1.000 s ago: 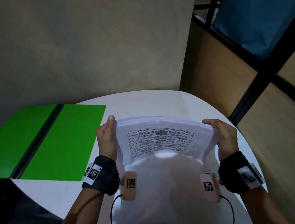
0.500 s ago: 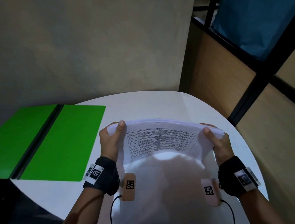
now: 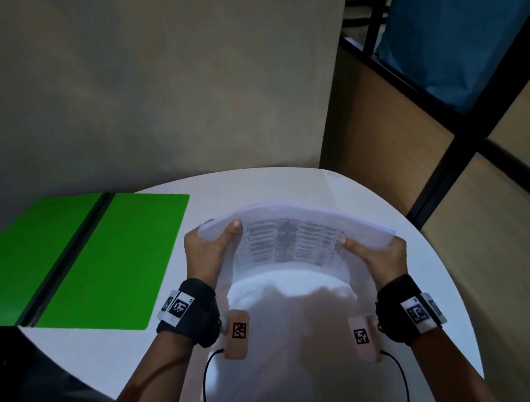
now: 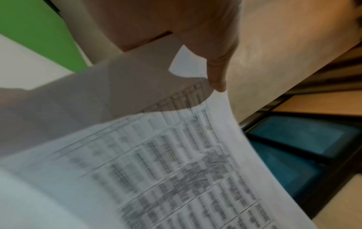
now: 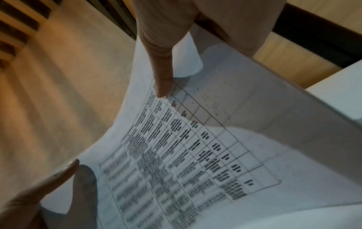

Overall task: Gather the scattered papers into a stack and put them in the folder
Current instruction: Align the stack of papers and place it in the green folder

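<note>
Both hands hold the papers (image 3: 295, 230) above the white table (image 3: 424, 276). The left hand (image 3: 209, 253) grips the left edge and the right hand (image 3: 377, 255) the right edge, thumbs on top. The green folder (image 3: 102, 263) lies open at the left, apart from the papers.

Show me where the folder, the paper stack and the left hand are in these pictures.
folder (image 3: 109, 262): head view, on its right green flap.
paper stack (image 3: 292, 240): head view, on the printed table of the top sheet.
left hand (image 3: 209, 253): head view, on the back of the hand.
</note>
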`<act>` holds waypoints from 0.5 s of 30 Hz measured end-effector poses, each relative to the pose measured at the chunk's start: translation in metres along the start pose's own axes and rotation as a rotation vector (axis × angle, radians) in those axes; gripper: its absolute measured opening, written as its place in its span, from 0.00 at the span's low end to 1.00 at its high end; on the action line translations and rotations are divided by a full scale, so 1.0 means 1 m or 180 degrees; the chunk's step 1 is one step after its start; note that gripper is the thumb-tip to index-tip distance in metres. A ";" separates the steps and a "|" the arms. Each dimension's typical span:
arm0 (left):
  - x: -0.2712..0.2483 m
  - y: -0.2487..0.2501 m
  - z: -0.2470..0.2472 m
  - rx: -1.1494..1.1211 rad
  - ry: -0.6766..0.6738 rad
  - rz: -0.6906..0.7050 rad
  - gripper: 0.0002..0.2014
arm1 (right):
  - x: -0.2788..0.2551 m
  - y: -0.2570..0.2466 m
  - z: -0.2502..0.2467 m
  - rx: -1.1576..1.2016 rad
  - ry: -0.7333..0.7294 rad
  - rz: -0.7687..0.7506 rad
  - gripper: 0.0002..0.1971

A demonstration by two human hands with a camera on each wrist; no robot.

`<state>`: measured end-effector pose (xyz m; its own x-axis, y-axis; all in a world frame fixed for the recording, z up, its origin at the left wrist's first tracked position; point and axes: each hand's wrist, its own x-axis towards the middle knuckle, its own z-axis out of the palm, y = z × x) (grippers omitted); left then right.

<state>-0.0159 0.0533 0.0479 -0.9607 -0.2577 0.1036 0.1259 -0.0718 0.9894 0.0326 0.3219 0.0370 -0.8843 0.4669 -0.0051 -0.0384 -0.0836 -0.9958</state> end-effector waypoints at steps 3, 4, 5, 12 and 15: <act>-0.007 -0.010 -0.003 -0.0009 -0.0015 -0.0208 0.02 | -0.006 0.003 -0.003 0.0090 -0.0037 0.0131 0.12; -0.006 -0.009 -0.004 -0.0007 0.0006 -0.0248 0.05 | -0.006 0.000 -0.003 0.0136 -0.0009 0.0102 0.09; -0.005 -0.007 -0.005 -0.0018 0.0028 -0.0264 0.09 | -0.005 -0.004 -0.004 0.0166 0.0021 0.0047 0.05; 0.007 0.007 -0.001 0.0069 0.0069 -0.0001 0.20 | 0.005 -0.024 -0.003 -0.0076 0.0291 -0.0118 0.06; 0.007 0.007 0.002 0.0230 0.0152 0.0026 0.22 | 0.005 -0.022 -0.002 -0.0249 0.0394 -0.0085 0.06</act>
<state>-0.0227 0.0529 0.0555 -0.9465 -0.3038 0.1083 0.1138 -0.0004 0.9935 0.0299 0.3281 0.0592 -0.8192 0.5734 0.0150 -0.0204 -0.0031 -0.9998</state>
